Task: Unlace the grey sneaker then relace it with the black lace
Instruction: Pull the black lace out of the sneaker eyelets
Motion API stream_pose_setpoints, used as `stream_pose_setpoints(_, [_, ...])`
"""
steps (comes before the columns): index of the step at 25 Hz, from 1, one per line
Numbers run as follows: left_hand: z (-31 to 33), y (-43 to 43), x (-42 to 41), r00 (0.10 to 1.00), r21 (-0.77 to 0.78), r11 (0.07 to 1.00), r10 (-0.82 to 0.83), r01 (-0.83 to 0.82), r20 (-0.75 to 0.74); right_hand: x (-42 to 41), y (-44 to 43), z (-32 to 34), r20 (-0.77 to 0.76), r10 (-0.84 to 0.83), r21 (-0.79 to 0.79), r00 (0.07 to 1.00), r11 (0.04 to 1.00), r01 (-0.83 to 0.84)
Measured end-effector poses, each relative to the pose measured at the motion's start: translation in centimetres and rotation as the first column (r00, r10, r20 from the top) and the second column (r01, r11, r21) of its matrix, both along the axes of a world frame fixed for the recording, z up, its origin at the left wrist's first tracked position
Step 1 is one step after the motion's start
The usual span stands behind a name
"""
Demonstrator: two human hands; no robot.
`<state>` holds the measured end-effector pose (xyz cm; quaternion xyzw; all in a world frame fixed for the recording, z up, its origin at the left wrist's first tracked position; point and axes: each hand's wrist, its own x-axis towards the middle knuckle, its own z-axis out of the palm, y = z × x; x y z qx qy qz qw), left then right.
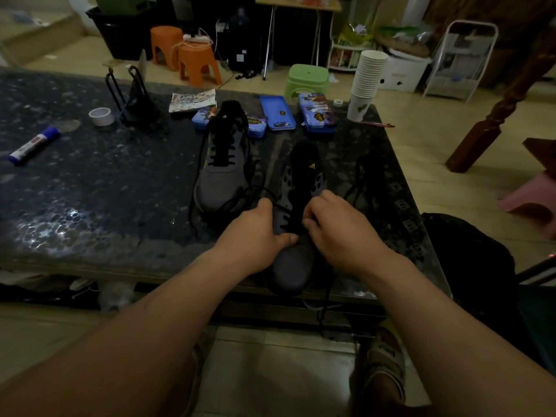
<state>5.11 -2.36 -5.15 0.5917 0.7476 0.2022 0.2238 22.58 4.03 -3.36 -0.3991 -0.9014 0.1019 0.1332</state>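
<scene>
A dark speckled surface (90, 191) carries two sneakers. The grey sneaker (293, 266) lies at the near edge with its toe toward the person. The left hand (258, 230) grips its side, and the right hand (340, 227) curls its fingers (310, 219) to pinch the black lace (279, 206). Behind, nested paper cups (370, 76) stand in one cup. Blue tins (317, 112) lie flat, their contents unseen.

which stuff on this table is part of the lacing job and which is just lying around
In the job:
- grey sneaker, nearest the table edge, held by the left hand
- black lace, worked by the right hand

Lying about:
- second sneaker
- glue stick
- tape roll
- blue tins
- paper cups
- black stand
</scene>
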Motion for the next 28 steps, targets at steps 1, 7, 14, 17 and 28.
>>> stream_pose_setpoints(1, [-0.2,0.0,0.0,1.000,-0.002,1.000,0.006,-0.006,0.016,-0.1,0.0,0.3,0.026,-0.020,-0.041,0.999,0.999,0.021])
stream_pose_setpoints(7, [-0.9,0.4,-0.3,0.999,-0.009,1.000,0.017,-0.016,0.034,-0.8,-1.9,0.4,-0.089,-0.304,-0.542,0.948,0.814,0.210])
stream_pose_setpoints(14, [-1.1,0.5,-0.4,0.998,0.006,1.000,-0.002,0.002,0.059,-0.7,-1.1,-0.5,-0.075,-0.419,-0.404,0.905,0.842,0.357])
stream_pose_setpoints(17, [-1.5,0.6,-0.6,0.995,0.006,1.000,0.008,-0.009,0.097,-0.9,-1.0,0.6,-0.119,-0.438,-0.520,0.891,0.792,0.319])
stream_pose_setpoints(28, [-1.3,0.8,-0.3,0.994,-0.005,1.000,0.013,-0.013,0.107,-1.0,-1.3,-0.1,-0.174,-0.539,-0.490,0.825,0.774,0.402])
